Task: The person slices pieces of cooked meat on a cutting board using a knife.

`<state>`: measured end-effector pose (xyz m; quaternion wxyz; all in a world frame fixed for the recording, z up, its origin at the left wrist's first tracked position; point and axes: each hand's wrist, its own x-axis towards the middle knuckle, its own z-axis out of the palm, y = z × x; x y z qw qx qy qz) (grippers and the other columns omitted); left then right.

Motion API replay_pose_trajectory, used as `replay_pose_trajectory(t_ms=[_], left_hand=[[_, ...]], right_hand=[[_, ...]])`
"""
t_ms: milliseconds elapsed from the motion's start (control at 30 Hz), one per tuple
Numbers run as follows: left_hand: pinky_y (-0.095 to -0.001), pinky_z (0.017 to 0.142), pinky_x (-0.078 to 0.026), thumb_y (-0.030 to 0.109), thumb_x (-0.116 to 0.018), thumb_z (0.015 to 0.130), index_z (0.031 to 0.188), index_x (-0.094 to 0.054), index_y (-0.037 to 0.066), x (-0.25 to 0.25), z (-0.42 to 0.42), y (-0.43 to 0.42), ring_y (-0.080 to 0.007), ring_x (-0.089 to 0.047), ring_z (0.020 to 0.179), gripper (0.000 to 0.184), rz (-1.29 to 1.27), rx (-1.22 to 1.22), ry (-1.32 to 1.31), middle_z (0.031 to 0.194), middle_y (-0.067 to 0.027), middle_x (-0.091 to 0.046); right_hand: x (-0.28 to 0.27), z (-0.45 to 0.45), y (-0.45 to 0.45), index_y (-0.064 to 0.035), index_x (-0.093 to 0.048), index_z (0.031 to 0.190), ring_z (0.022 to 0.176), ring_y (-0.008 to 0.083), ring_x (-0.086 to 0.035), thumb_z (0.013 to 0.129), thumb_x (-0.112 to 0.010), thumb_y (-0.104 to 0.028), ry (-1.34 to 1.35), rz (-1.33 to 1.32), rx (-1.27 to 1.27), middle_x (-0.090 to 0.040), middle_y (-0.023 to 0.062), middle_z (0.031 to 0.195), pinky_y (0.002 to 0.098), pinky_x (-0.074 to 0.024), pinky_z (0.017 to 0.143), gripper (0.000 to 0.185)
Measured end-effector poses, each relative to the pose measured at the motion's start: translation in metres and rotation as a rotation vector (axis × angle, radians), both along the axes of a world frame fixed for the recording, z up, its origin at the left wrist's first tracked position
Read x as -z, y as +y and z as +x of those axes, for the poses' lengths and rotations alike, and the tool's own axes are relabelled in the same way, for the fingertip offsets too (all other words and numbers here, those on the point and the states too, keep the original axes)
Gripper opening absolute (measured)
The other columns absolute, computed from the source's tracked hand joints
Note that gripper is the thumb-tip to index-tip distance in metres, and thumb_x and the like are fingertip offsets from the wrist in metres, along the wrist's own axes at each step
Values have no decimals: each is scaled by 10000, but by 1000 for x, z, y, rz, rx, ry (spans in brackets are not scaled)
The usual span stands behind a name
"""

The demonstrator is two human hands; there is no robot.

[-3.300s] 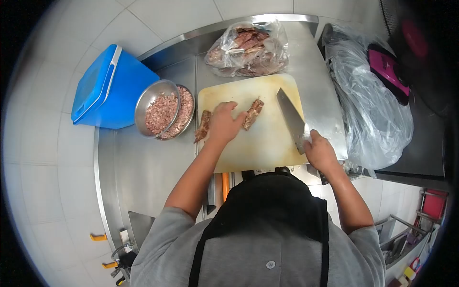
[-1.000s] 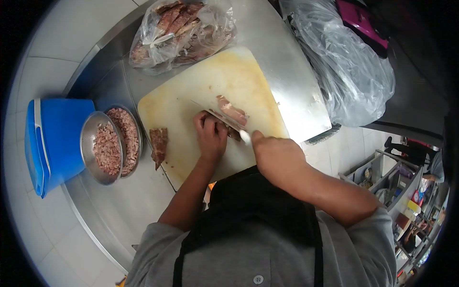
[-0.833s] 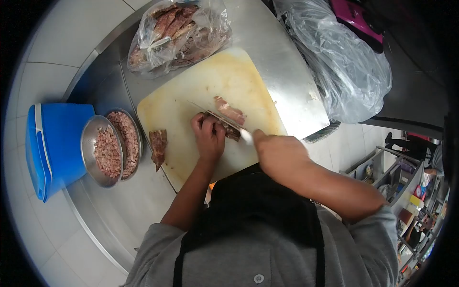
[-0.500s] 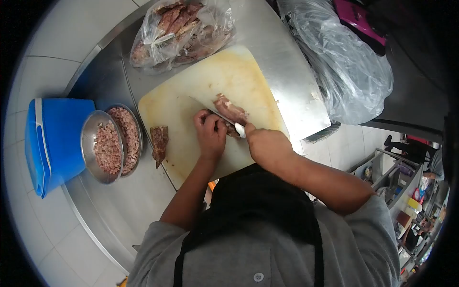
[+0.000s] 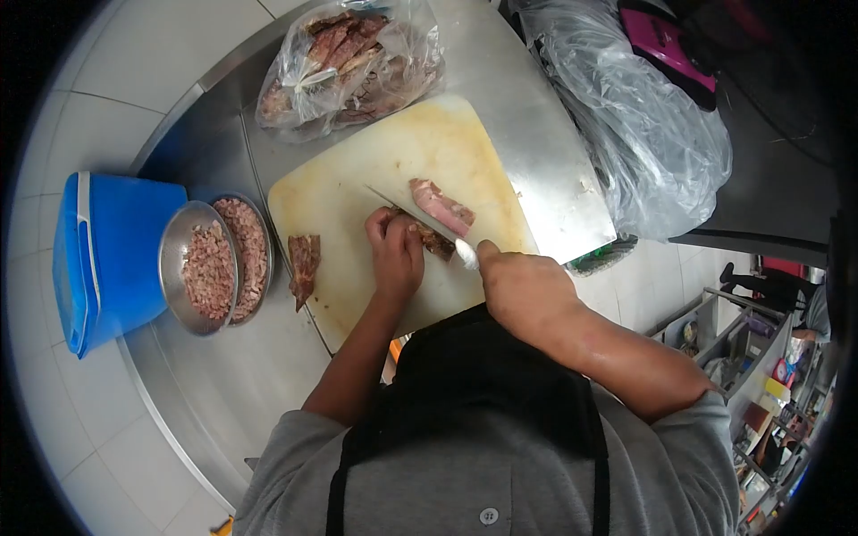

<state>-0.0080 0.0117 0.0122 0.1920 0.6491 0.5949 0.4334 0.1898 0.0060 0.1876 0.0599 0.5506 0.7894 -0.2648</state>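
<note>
My right hand (image 5: 532, 293) is closed around the white handle of a knife (image 5: 466, 255). Its blade points up and left over the cutting board (image 5: 353, 174). Closed fingers of my left hand (image 5: 398, 259) press a dark-edged piece of meat (image 5: 436, 243) onto the board, right beside the blade. On the blade's far side lies a pinkish slice of meat (image 5: 443, 207), touched by neither hand. Another dark strip of meat (image 5: 304, 268) rests at the board's left edge. Part of the held meat is hidden by my fingers and the knife.
Two metal bowls (image 5: 174, 299) of diced meat overlap at left, beside a blue cooler (image 5: 125, 259). A clear bag of meat (image 5: 344, 67) sits behind the board. Clear plastic sheeting (image 5: 635, 125) lies at right on the steel table (image 5: 478, 54). Another person (image 5: 778, 290) is far right.
The knife and my right hand have shifted slightly right and toward me. The pinkish slice now lies a little farther from the held meat. My left hand keeps its grip.
</note>
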Motion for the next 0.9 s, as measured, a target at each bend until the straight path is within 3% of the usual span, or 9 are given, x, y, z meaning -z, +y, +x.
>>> replay_pose_trajectory(t_ms=[200,367,567,767,900], left_hand=[[-415,966,-442,61,-554,994,1024,-597,-14,1,0,0,-359,-492,1138,91,-32,-35,-67,1220,-230,-469],[-418,970,-437,79,-561,1002,1030,-591,-7,9,-2,1,-337,-479,1154,95,-13,11,-51,1199,-217,-471],[-423,966,-433,82,-561,1004,1024,-589,-3,5,-1,0,-336,-475,1146,92,4,-4,-62,1166,-208,-481],[-428,971,-430,76,-568,989,1038,-588,6,5,-3,1,-336,-476,1137,87,-4,20,-40,1130,-198,-506],[-425,942,-459,54,-600,967,1059,-605,30,7,-12,3,-337,-500,1104,95,39,44,-10,1195,-190,-466]], right_hand=[[-8,2,0,7,-539,1025,743,394,-717,890,-519,-47,-28,-93,-12,-707,214,787,493,-574,676,147],[27,-23,24,19,-579,1042,750,386,-736,908,-523,-62,31,-3,-62,-726,212,825,472,-591,661,167],[-13,8,7,25,-573,1071,794,387,-737,911,-513,-60,-102,-169,-41,-728,224,859,477,-590,686,191],[62,-12,11,23,-543,1054,777,414,-714,927,-503,-83,45,-79,-23,-712,234,836,507,-567,693,169],[50,-3,20,43,-559,1098,800,391,-734,917,-495,-51,9,-43,-11,-728,224,858,476,-585,691,213]])
